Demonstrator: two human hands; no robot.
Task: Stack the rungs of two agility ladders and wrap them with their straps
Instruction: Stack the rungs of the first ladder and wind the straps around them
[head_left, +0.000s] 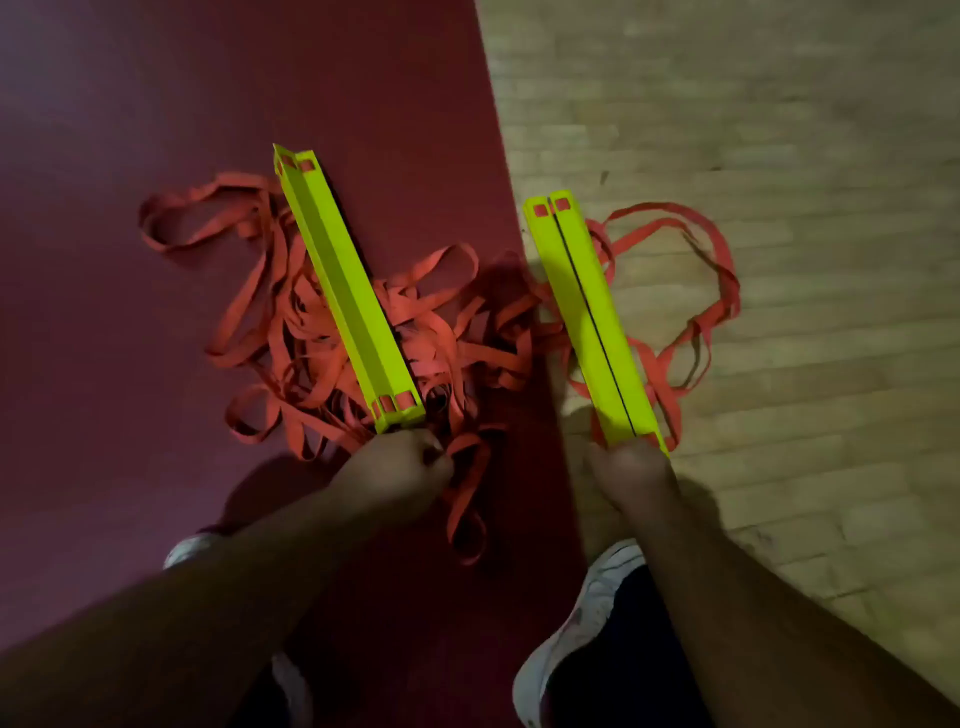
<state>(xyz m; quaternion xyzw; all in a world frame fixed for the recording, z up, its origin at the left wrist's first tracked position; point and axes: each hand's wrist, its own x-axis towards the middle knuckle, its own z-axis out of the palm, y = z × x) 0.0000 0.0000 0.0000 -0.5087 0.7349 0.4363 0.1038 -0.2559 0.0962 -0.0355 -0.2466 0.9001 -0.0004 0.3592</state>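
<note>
Head view: two bundles of yellow rungs lay side by side, both pointing from about 5 o'clock at their near ends to 11 o'clock at their far ends.

The left rung stack sat over the dark red mat, tipped up on one edge so that a long side face showed. The left hand was closed into a fist at its near end, fingers curled tightly round the tip of the stack. Motion blur hid how much strap was caught in the grip.

A tangled heap of red straps spread under and around this stack, mostly towards 9 o'clock, with one loop trailing to 6 o'clock beside the fist.

The right rung stack lay at 3 o'clock from the left one, apart from it, just over the mat's edge above the wooden floor. Two rungs showed flat, side by side, with a dark seam between them. The right hand clasped its near end, fingers wrapped underneath and out of sight.

Looser strap loops hung out towards 3 o'clock over the floor.

At 6 o'clock a white shoe stood between the forearms.
</note>
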